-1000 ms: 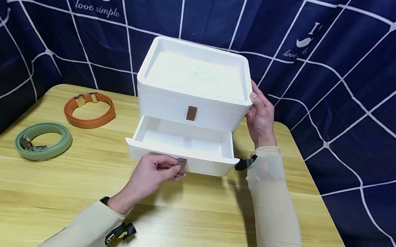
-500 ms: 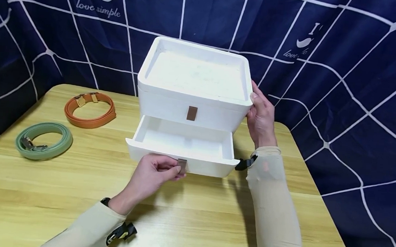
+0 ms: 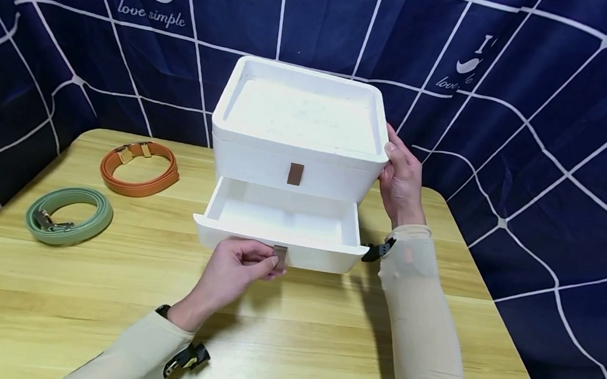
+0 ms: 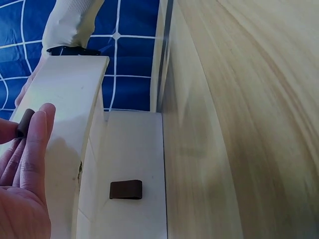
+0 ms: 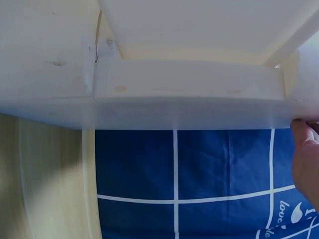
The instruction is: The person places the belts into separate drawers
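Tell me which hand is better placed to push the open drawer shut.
Probably the left hand: it pinches the brown tab on the open drawer, while the right hand holds the white box at its side.

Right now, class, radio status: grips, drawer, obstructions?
Left grip pinches brown rectangular leather-look tab; right grip touches white rectangular chest. White shallow drawer open; nothing visible blocking it.

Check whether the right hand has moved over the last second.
No. In the head view, the right hand shows no clear shift against the far edge of the table, staying at the box's right side.
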Motion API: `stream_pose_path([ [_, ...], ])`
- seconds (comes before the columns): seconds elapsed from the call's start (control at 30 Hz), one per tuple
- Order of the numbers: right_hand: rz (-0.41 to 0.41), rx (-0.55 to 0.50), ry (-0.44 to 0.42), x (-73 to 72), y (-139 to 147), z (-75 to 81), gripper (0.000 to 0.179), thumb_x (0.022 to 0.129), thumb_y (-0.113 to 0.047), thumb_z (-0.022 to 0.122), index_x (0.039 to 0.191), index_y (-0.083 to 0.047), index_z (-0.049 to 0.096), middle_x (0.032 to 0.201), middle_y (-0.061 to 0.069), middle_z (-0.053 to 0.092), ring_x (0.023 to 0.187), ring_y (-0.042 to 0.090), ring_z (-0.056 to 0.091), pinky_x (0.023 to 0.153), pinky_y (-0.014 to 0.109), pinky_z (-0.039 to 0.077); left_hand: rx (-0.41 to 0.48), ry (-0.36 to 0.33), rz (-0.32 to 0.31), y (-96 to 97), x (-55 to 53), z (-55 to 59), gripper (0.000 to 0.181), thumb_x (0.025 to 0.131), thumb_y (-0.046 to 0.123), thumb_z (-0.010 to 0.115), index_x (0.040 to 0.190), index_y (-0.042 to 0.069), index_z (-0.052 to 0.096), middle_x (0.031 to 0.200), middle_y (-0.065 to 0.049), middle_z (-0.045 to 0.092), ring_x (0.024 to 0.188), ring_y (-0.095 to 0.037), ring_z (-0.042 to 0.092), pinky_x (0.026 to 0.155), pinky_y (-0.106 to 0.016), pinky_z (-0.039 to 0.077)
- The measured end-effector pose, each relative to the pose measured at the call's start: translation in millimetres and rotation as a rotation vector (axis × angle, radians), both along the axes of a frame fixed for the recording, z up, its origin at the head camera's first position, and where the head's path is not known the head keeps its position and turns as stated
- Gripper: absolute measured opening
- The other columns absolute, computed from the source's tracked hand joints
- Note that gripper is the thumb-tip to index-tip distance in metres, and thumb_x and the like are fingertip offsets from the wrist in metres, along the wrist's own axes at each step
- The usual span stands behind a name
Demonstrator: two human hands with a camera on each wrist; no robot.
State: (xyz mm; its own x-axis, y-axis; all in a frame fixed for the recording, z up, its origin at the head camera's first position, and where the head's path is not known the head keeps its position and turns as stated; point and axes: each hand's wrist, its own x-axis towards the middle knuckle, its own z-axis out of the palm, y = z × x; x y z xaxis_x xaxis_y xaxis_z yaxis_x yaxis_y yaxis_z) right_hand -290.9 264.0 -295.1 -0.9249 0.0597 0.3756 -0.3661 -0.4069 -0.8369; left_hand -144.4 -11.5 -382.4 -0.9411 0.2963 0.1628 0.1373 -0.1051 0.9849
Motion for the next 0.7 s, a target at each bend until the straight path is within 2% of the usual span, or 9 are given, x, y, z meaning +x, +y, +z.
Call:
stream_pose_path([
  [0.53, -0.005, 0.008, 0.007, -0.1, -1.8, -0.5, 0.048, 0.093, -0.009, 0.063, 0.139, 0.002, 0.052, 0.144, 0.011, 0.05, 0.127, 0.025, 0.05, 0.098, 0.024, 0.051, 0.012, 0.031, -0.012, -0.3, 2.1, -2.7, 0.009, 0.088, -0.008, 0.066, 0.096, -0.014, 0.068, 0.088, -0.021, 0.071, 0.079, -0.029, 0.073, 0.07, -0.036, 0.063],
  [0.7, -0.005, -0.006, 0.002, 0.0, -1.6, -1.3, 0.049, 0.093, -0.008, 0.062, 0.139, 0.003, 0.051, 0.144, 0.012, 0.05, 0.126, 0.025, 0.051, 0.097, 0.024, 0.051, -0.003, 0.021, -0.007, 0.0, 2.5, -2.7, 0.009, 0.089, -0.009, 0.065, 0.096, -0.013, 0.068, 0.088, -0.02, 0.072, 0.079, -0.029, 0.073, 0.07, -0.036, 0.063],
])
